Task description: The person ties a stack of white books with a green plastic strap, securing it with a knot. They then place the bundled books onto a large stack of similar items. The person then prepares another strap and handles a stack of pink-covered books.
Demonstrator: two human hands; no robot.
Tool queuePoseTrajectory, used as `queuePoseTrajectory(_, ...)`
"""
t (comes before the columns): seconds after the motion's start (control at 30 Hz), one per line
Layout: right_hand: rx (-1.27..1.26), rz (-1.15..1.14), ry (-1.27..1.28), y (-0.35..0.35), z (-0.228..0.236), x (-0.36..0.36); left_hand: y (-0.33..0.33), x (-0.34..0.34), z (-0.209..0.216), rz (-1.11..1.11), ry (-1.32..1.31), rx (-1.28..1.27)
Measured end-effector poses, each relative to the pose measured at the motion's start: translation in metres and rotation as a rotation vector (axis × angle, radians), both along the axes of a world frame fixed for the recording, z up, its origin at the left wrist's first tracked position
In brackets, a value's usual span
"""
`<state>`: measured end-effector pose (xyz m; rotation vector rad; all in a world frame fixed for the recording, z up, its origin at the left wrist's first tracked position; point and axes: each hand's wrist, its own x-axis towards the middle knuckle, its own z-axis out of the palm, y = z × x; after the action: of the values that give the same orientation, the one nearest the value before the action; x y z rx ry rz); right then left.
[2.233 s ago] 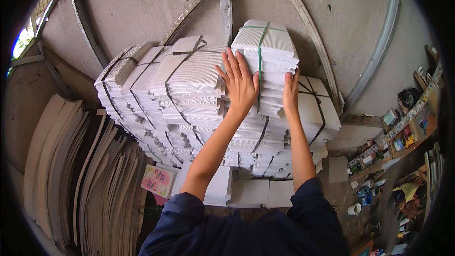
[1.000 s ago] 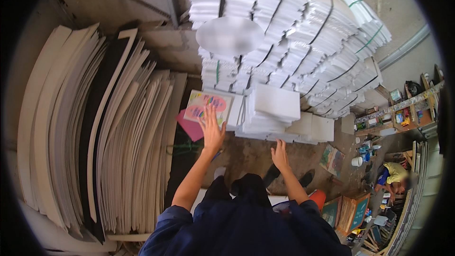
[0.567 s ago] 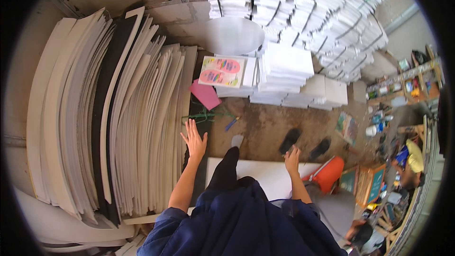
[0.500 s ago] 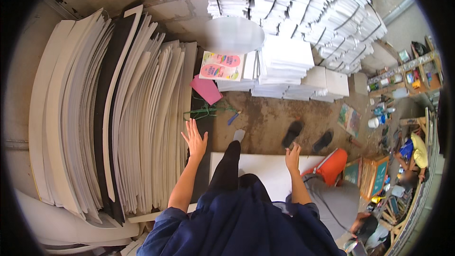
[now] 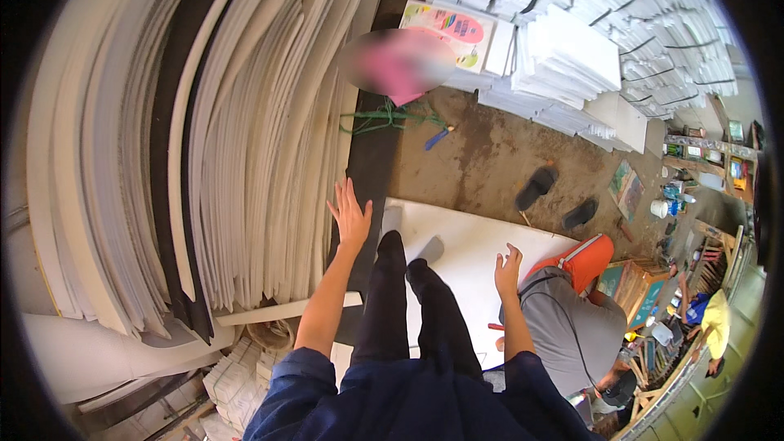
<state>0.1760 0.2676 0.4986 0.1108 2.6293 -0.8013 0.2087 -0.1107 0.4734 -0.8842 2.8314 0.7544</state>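
My left hand (image 5: pixel 351 216) is held out in mid-air with its fingers spread, beside a tall row of upright white sheets (image 5: pixel 269 147). Nothing is in it. On the other side, my right hand (image 5: pixel 508 271) hangs above a large white board (image 5: pixel 465 253) on the floor. Its fingers are slightly bent and apart, and it holds nothing. My legs in black reach down to the board, where my grey-toed feet (image 5: pixel 431 251) stand. A person in a grey shirt (image 5: pixel 576 331) crouches close to my right hand.
Strapped stacks of white sheets (image 5: pixel 621 24) line the back, with a loose pile (image 5: pixel 563 57) before them. Green cord (image 5: pixel 384 117), a blue-handled tool (image 5: pixel 438 138) and dark slippers (image 5: pixel 536 186) lie on the floor. Another person in yellow (image 5: pixel 715 318) is at far right, among wooden racks.
The view has shifted, showing more of the floor board and both my legs. My feet are now side by side on the board. Both hands stay raised and hold nothing.
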Motion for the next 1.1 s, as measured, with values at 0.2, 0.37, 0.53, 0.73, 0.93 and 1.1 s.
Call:
queuePoseTrajectory(0.2,0.001,-0.125,-0.155,-0.011,-0.076,0.006,-0.023,0.002,-0.087,-0.021,-0.106,0.051)
queuePoseTrajectory(0.37,-0.015,-0.133,-0.118,-0.024,-0.165,-0.006,-0.023,-0.004,-0.18,-0.184,-0.099,-0.022)
queuePoseTrajectory(0.53,-0.071,-0.147,-0.08,-0.024,-0.301,-0.04,-0.049,-0.05,-0.312,-0.29,-0.022,0.036)
queuePoseTrajectory(0.73,-0.158,-0.03,0.038,-0.021,-0.435,-0.091,-0.092,-0.136,-0.437,-0.418,0.249,-0.527)
queuePoseTrajectory(0.93,-0.3,-0.011,0.165,-0.019,-0.486,-0.158,-0.11,-0.178,-0.482,-0.361,0.099,-0.529)
queuePoseTrajectory(1.1,-0.461,0.226,0.114,-0.071,-0.391,-0.197,-0.021,-0.23,-0.381,-0.346,0.395,-0.007)
